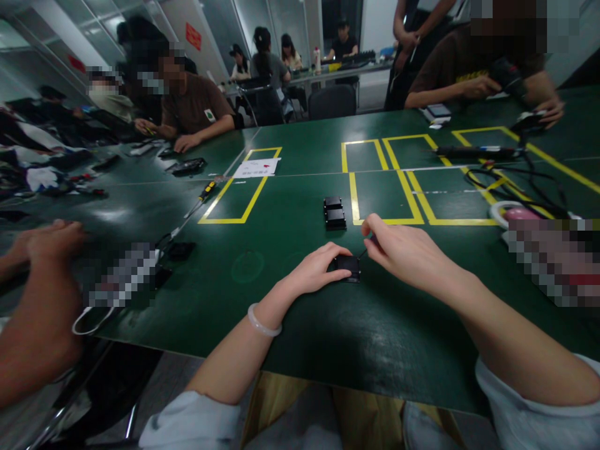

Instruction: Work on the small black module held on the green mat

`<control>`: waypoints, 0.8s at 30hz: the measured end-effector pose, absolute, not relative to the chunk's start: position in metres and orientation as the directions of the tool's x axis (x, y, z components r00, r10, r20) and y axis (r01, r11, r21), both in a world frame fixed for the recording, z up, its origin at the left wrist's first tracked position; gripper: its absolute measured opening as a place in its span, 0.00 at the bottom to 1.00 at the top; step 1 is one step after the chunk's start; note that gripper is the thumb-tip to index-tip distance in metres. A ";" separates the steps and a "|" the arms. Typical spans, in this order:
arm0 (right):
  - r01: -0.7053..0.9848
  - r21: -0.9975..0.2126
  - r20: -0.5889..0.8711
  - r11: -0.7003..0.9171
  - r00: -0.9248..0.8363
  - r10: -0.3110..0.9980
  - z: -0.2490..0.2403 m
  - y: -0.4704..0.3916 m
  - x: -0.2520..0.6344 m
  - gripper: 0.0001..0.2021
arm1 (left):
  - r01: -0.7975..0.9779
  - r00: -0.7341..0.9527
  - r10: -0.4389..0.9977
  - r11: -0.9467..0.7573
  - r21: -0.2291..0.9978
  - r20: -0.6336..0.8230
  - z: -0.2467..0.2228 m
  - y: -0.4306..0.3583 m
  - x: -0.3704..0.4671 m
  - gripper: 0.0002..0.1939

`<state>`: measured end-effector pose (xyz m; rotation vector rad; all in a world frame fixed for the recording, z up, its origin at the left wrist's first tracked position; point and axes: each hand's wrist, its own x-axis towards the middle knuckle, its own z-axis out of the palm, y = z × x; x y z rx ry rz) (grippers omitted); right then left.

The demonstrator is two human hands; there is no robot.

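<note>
Pale sleeves [192,420] frame bare forearms reaching over a green table [300,337]. The left hand [312,270] clamps a small black rectangular part [348,267] between thumb and fingers on the tabletop, apparently steadying it for the slim dark tool [362,254] pinched by the right hand [403,247] at its edge. Similar black pieces [334,214] sit just beyond, perhaps for easy reach. Left knuckles face up; right fingers curl inward.

table [300,312]: dark green | tape outlines [417,198]: yellow — small blocks [334,214]: black — bracelet [264,322]: whitish
</note>
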<state>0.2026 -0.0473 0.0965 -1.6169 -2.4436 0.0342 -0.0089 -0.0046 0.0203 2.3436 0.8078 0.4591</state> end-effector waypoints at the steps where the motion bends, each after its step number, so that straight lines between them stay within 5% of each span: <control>1: 0.909 -0.138 0.162 0.394 -0.372 0.914 0.097 -0.048 0.202 0.09 | 0.433 0.754 0.645 -0.629 0.646 0.124 0.020 -0.004 -0.009 0.17; 7: 0.927 -0.056 0.134 0.371 -0.361 0.923 0.097 -0.046 0.201 0.11 | 0.426 0.758 0.639 -0.635 0.645 0.128 0.018 -0.004 -0.009 0.17; 14: 0.903 -0.138 0.165 0.407 -0.384 0.908 0.098 -0.048 0.202 0.07 | 0.423 0.753 0.643 -0.634 0.647 0.137 0.017 -0.003 -0.009 0.17; 24: 0.913 -0.100 0.139 0.396 -0.381 0.914 0.095 -0.047 0.202 0.09 | 0.428 0.757 0.641 -0.634 0.644 0.127 0.018 -0.004 -0.010 0.17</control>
